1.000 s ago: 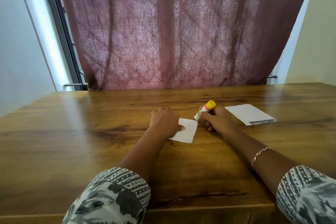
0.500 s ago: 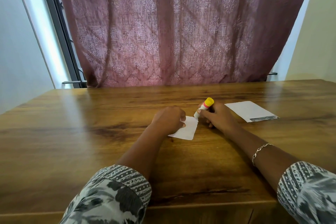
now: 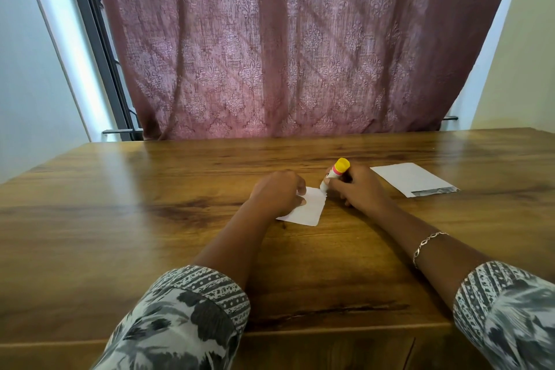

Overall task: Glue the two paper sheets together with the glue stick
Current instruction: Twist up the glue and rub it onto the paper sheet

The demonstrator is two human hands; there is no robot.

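On the table [image 3: 150, 219], seen from the head, a small white sheet [image 3: 310, 212] lies flat, its left part under the left hand [image 3: 277, 192]. A glue stick [image 3: 335, 173], white with a pink band and a yellow top end, tilts with its tip down on the sheet's far right corner. A larger second sheet [image 3: 410, 178], with a grey strip along its near edge, lies well apart to the right. The left hand, knuckles up, presses the small sheet down with bent fingers and thumb. The right hand [image 3: 359, 191] grips the stick, fingers curled round it, with a bracelet [image 3: 428, 242] on the wrist.
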